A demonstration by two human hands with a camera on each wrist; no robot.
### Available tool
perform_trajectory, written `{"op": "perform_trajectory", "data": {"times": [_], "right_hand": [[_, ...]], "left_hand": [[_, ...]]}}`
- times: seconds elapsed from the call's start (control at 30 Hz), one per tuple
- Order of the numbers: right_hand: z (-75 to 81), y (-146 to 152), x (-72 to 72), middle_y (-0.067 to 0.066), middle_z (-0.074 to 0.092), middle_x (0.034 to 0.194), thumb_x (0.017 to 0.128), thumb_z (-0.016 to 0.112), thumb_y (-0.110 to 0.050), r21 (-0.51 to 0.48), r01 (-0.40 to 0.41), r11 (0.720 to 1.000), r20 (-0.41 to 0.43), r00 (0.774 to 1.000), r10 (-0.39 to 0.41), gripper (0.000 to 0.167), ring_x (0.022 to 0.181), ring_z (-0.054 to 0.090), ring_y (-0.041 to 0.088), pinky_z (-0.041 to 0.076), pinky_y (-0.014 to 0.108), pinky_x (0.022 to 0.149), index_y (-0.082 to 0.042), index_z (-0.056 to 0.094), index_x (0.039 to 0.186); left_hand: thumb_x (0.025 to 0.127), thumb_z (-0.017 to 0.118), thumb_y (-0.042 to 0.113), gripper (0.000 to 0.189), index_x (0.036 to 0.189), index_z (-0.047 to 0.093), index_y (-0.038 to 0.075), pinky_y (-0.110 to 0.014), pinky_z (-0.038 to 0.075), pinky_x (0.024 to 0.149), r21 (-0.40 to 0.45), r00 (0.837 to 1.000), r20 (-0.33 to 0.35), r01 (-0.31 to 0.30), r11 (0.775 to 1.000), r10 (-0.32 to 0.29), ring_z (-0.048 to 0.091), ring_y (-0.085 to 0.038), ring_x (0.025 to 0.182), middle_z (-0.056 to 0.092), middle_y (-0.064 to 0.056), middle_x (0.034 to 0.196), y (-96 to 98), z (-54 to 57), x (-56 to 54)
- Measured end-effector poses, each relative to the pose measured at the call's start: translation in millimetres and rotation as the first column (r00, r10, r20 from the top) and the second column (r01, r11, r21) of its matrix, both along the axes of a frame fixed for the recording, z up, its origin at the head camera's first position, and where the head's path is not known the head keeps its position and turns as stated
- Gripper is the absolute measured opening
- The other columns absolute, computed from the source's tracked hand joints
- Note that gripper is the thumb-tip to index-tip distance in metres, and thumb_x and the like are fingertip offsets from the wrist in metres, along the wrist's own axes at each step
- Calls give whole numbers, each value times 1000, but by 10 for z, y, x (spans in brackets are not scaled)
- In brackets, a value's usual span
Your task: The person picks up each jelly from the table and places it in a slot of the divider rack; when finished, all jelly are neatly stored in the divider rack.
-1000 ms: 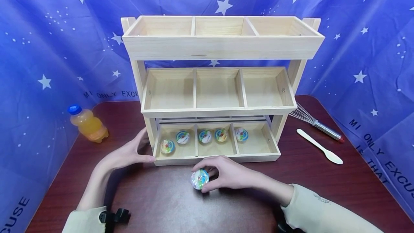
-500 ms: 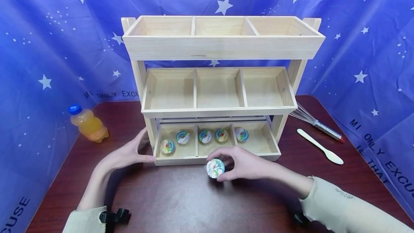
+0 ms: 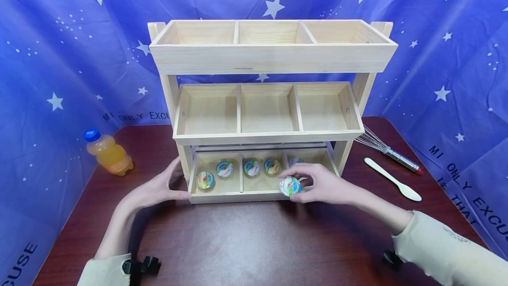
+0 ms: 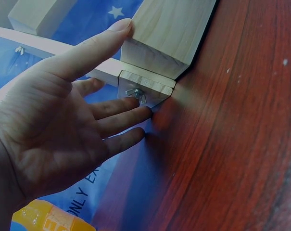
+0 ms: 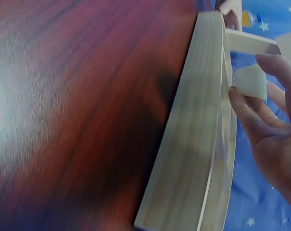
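A small jelly cup (image 3: 289, 186) with a blue-and-white printed lid is pinched between the thumb and fingers of my right hand (image 3: 323, 184). It hangs over the front edge of the bottom tray (image 3: 234, 198) of a wooden rack. In the right wrist view the pale side of the jelly cup (image 5: 251, 82) shows above the tray's rim. Two jelly cups lie in the left compartment, two in the middle, and one jelly cup (image 3: 296, 161) in the right is partly hidden by my hand. My left hand (image 3: 156, 187) rests with extended fingers at the rack's lower left corner, thumb at the tray's front.
The rack's middle tray (image 3: 266, 138) and top tray (image 3: 274, 59) rise above, each with three compartments. An orange drink bottle (image 3: 109, 152) stands at the left. To the right lie a whisk (image 3: 390, 151) and a pale spoon (image 3: 392, 179). Blue star-printed cloth surrounds the table.
My right hand has carried the jelly cup rightward and away from me, from over the table to the bottom tray's front edge. My left hand stays in place.
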State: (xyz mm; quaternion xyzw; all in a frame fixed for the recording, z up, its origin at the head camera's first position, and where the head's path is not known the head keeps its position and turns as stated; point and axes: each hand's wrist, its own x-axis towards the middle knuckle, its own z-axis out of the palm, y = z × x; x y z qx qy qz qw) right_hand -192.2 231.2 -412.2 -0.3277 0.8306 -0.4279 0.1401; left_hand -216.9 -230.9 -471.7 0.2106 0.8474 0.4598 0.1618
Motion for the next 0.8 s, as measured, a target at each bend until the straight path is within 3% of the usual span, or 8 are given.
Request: {"op": "perform_trajectory", "data": {"times": [0.17, 0.47, 0.63, 0.8], "right_hand": [[7, 158, -77, -1, 72, 121, 85, 82, -11, 34, 58, 998, -72, 996, -55, 48, 102, 67, 4, 62, 26, 87, -17, 69, 130], [63, 411, -181, -3, 75, 111, 82, 86, -16, 112, 147, 983, -168, 978, -127, 44, 92, 64, 2, 59, 22, 78, -15, 72, 124], [100, 471, -229, -6, 75, 98, 78, 87, -16, 184, 208, 961, -218, 962, -167, 43, 84, 64, 3, 58, 24, 69, -16, 74, 119], [133, 484, -263, -7, 74, 93, 78, 87, -21, 252, 256, 933, -243, 950, -195, 41, 83, 65, 8, 56, 24, 69, -16, 75, 117]], "left_hand": [[85, 85, 29, 117, 166, 1, 20, -66, 23, 123, -2, 1000, 8, -2, 1000, 2, 35, -46, 151, 30, -23, 166, 13, 4, -7], [86, 85, 30, 118, 166, 0, 19, -69, 23, 122, -18, 1000, -7, 0, 1000, 0, 33, -49, 151, 27, -26, 167, 18, 32, -1], [85, 85, 30, 118, 166, 0, 19, -68, 22, 123, -13, 1000, 3, -6, 1000, 6, 33, -48, 151, 27, -25, 167, 11, 33, 0], [85, 85, 30, 119, 166, -1, 20, -67, 21, 124, -6, 1000, 14, -7, 1000, 8, 32, -47, 152, 24, -23, 168, 4, 27, 0]]}}
